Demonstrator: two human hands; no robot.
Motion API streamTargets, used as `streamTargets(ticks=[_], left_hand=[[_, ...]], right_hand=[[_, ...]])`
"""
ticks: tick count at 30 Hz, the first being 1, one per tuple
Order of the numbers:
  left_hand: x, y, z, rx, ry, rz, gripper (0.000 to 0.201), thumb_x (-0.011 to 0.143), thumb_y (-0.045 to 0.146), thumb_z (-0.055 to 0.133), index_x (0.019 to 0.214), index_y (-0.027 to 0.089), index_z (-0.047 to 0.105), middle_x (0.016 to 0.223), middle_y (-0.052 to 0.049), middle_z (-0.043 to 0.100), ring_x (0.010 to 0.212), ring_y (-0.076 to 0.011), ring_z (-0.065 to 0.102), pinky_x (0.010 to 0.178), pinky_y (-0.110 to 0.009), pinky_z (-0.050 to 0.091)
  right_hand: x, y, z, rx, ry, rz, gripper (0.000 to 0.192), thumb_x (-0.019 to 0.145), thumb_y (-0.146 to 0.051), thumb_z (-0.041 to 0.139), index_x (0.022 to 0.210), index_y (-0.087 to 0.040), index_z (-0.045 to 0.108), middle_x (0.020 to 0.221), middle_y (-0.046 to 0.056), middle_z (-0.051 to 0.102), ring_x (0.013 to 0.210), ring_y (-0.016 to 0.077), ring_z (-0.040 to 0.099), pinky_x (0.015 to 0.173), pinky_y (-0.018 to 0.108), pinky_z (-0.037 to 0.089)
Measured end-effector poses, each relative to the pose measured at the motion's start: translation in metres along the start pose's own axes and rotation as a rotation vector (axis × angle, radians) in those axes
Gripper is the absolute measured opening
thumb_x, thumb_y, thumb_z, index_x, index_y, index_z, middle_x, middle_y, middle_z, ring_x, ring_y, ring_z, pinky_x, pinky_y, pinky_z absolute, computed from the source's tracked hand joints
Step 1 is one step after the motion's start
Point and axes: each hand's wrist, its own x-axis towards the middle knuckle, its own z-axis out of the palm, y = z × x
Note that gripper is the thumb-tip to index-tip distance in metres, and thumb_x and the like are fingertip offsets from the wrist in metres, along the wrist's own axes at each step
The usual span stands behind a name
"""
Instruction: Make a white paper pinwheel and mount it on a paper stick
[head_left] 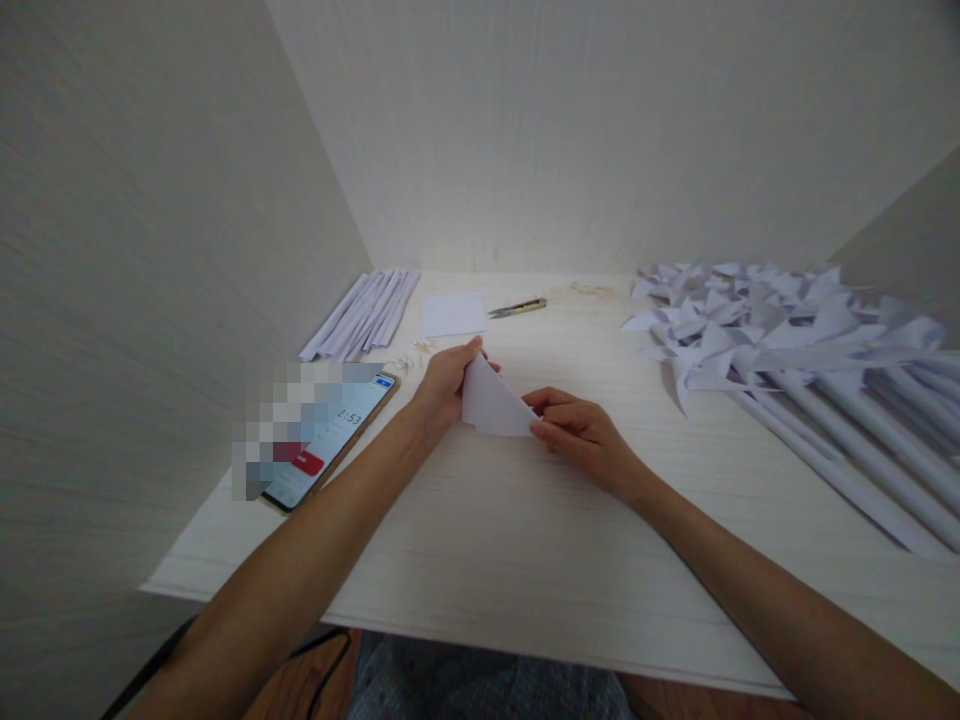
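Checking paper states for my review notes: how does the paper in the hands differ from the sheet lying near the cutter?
The held paper is folded into a triangle; the loose sheet lies flat and rectangular. Left hand and right hand pinch the first; nothing touches the second. Both are plain white.

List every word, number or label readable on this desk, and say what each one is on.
"2:53": on the screen of the phone, lying left of the left hand.
The red button and blue spot on that screen: lettering too small to read.
Upper part of the screen: pixelated, unreadable.
Folded paper, paper rolls and paper pinwheels: no print visible.
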Motion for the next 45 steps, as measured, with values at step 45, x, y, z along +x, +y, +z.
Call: streamTargets(ticks=[45], left_hand=[[-0.026,-0.032,0.017,0.453,0.215,0.755,0.026,0.076,0.032,0.050,0.054,0.017,0.048,0.048,0.005,0.040,0.046,-0.0085,0.035,0.044,-0.022,0.027]], right_hand=[[-0.002,-0.007,0.018,-0.208,0.134,0.147,0.032,0.081,-0.030,0.038,0.052,-0.019,0.028,0.049,-0.005,0.029,0.047,0.0075,0.028,0.045,0.022,0.022]])
